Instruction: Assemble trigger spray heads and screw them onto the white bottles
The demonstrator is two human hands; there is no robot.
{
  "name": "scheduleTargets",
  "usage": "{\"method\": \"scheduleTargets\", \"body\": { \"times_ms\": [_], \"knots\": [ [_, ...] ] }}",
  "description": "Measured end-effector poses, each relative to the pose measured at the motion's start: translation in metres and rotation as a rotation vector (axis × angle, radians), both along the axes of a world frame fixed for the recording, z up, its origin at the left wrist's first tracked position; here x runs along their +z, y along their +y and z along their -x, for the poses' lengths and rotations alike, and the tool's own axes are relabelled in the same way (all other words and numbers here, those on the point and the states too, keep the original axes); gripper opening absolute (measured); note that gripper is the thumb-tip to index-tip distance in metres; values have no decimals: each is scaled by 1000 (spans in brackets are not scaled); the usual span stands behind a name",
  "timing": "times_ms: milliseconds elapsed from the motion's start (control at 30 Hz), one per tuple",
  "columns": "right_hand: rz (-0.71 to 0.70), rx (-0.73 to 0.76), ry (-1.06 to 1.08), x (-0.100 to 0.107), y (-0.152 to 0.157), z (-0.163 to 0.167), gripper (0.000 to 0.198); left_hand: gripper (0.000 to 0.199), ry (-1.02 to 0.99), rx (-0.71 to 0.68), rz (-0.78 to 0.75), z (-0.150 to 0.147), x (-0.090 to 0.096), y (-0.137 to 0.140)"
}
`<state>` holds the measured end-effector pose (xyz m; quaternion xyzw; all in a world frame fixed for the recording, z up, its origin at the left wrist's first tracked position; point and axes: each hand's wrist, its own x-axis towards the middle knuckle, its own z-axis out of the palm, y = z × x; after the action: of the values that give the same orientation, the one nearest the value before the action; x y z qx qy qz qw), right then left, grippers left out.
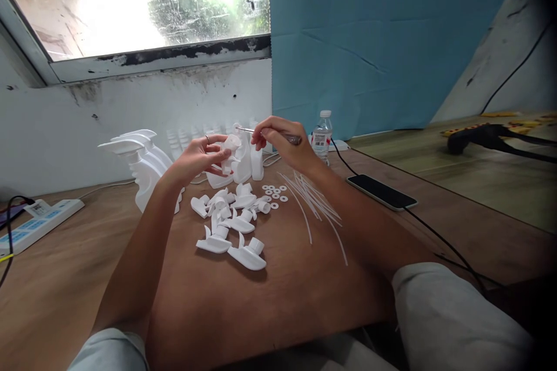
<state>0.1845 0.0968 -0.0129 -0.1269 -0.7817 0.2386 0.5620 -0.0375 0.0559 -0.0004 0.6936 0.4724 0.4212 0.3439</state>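
Note:
My left hand (202, 156) is closed around a white spray-bottle head (232, 142), holding it above the table. Between the fingers of my right hand (282, 136) is a slim metal tool (246, 129), its shaft pointing left; I cannot tell its exact kind. A small white ring (236, 126) appears at the tool's tip, just above the spray head. Below my hands lies a loose pile of white spray-bottle heads (247, 254) with triggers. Several flat white washers (275, 191) are to the right of the pile. Thin white tubes (311, 200) lie beside my right forearm.
White bottle-shaped parts (150, 171) stand on the left, with more white bottles (256, 163) behind my hands. A water bottle (322, 136) and a cabled phone (382, 192) are on the right. A power strip (41, 223) lies at far left, below the window wall.

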Motion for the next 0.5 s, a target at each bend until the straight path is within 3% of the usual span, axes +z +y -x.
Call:
{"method": "scheduleTargets", "body": {
  "times_ms": [100,233,400,500],
  "knots": [
    [32,-133,-74,2,3,-4,19,55,160,69,10,-1,-2,0],
    [183,-293,-369,4,11,-12,20,55,504,130,68,0,-1,-4],
    [386,-326,-726,2,19,-20,18,64,1009,-7,343,9,0,-6],
    [419,-323,-790,4,17,-22,16,67,1096,-72,451,14,-11,7]
  ]
}}
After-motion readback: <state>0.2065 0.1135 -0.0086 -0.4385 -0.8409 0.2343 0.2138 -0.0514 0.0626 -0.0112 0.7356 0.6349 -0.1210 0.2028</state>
